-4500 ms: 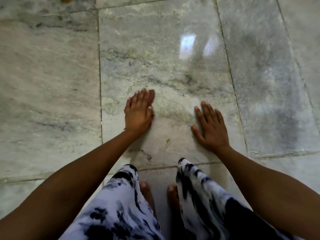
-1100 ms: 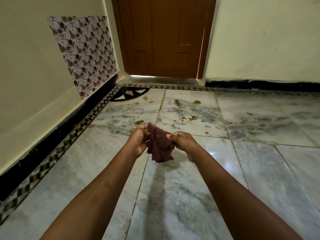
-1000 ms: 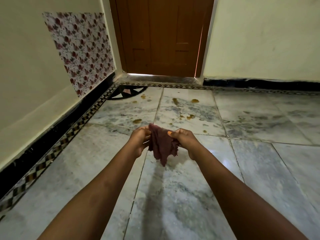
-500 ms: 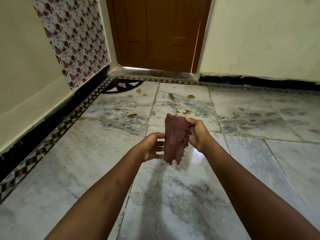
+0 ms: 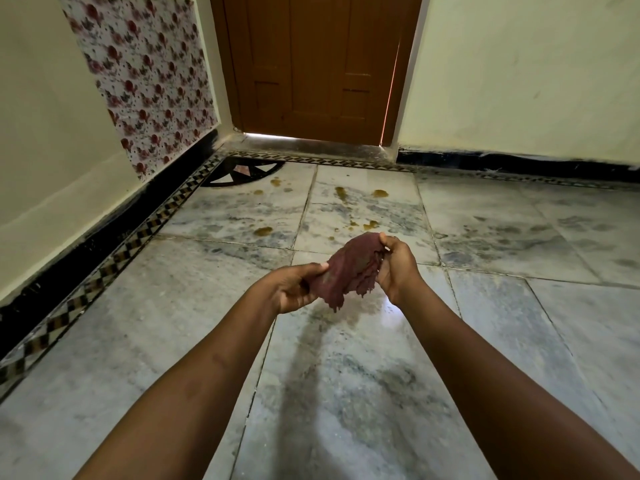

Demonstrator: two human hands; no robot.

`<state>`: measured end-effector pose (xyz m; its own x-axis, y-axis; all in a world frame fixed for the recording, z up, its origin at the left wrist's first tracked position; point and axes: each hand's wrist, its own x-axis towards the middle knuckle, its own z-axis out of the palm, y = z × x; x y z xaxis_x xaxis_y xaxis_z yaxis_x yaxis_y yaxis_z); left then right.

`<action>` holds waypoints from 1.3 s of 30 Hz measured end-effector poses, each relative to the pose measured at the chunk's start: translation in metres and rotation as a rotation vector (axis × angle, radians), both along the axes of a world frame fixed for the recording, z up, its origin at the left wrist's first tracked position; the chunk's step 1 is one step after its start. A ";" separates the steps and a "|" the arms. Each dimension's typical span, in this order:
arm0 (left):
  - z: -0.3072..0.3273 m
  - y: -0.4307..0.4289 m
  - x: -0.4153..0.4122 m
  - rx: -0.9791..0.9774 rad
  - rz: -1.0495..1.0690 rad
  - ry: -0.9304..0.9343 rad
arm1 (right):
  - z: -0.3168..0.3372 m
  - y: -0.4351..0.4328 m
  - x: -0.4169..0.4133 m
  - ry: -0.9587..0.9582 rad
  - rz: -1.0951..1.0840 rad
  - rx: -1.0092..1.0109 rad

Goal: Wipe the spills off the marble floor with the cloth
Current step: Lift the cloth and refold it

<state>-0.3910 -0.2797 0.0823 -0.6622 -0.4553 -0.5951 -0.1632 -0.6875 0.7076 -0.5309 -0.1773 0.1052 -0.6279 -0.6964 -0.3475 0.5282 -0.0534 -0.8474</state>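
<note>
A dark maroon cloth (image 5: pixel 348 270) hangs crumpled in the air between both hands, above the marble floor (image 5: pixel 346 393). My left hand (image 5: pixel 294 289) pinches its lower left edge, palm turned up. My right hand (image 5: pixel 396 268) grips its upper right corner with curled fingers. Several brownish-yellow spills (image 5: pixel 263 231) dot the tiles farther ahead, between the cloth and the door, such as one spill drop (image 5: pixel 379 193) near the threshold.
A brown wooden door (image 5: pixel 318 64) stands straight ahead. Cream walls with a black skirting (image 5: pixel 86 251) run along the left and far right. A floral sheet (image 5: pixel 145 81) covers part of the left wall. A patterned tile border (image 5: pixel 114 258) edges the floor.
Earlier both palms lay flat on the floor. Since a second ago the cloth has been spread between the hands: the right hand rose with one corner, the left dropped and turned palm up.
</note>
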 end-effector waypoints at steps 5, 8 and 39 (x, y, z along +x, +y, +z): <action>0.010 -0.009 -0.005 -0.177 0.297 0.032 | -0.001 0.002 0.004 0.081 0.039 0.084; 0.027 -0.015 -0.004 -0.412 0.420 0.209 | 0.002 0.005 0.009 0.075 0.049 0.123; 0.085 -0.035 0.019 -0.876 0.061 -0.013 | -0.062 0.015 0.005 -0.462 0.069 -0.098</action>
<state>-0.3717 -0.3149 0.1670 -0.6175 -0.7863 -0.0226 -0.1561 0.0943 0.9832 -0.5255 -0.1621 0.0429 -0.3745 -0.7742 -0.5102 0.8537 -0.0731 -0.5157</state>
